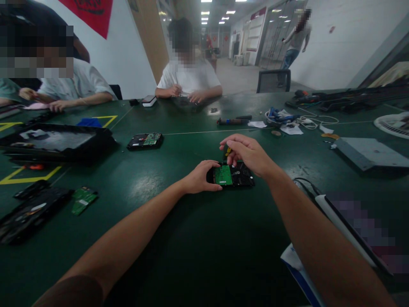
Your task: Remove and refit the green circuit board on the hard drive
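Note:
A hard drive (244, 175) lies on the green table with its green circuit board (223, 175) facing up. My left hand (202, 177) grips its left end, thumb along the near edge and fingers at the far edge. Above the far side of the drive, my right hand (246, 152) closes its fingers round a screwdriver with a black and yellow handle (228, 150). The tool points down toward the drive; its tip is hidden, so I cannot tell whether it touches a screw.
Another hard drive (145, 140) lies to the left, beyond a loose green circuit board (84, 200). A black tray (57, 138) stands far left. Rightward are a grey metal box (373, 152), cables (283, 115) and a white fan (394, 124). A person (191, 79) sits opposite.

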Motion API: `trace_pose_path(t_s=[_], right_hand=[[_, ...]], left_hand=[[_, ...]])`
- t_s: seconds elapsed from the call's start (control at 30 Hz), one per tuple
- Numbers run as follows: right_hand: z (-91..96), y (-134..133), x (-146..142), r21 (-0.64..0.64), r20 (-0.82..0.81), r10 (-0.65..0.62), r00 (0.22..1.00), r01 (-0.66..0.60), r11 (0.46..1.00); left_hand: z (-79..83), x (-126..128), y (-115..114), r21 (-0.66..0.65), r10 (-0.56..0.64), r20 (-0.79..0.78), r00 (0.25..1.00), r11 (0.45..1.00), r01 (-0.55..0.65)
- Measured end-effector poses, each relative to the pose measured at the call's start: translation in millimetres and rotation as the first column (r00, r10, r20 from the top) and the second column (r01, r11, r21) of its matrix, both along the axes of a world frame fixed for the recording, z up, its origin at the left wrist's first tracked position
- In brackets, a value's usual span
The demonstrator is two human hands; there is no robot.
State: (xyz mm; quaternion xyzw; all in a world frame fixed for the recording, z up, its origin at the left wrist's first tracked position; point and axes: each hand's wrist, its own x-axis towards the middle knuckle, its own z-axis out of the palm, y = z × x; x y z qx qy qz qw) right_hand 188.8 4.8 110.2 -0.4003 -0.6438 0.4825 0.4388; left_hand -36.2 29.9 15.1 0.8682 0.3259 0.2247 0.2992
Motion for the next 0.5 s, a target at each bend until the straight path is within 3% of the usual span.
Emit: trace_pose_path(t_s=[0.27,0.5], right_hand=[[-0.8,0.9,3.3,0.144,0.088,-0.056,0.995,0.043,0.989],[-3.3,2.3,1.5,0.013,-0.022,-0.015,1.000,0.015,1.000]], left_hand=[[1.0,1.3,-2.3,0.016,0.009,0.015,1.000,1.000,-0.009],[-2.1,1.3,0.1,0.050,-0.003,0.007,1.000,0.999,0.003]])
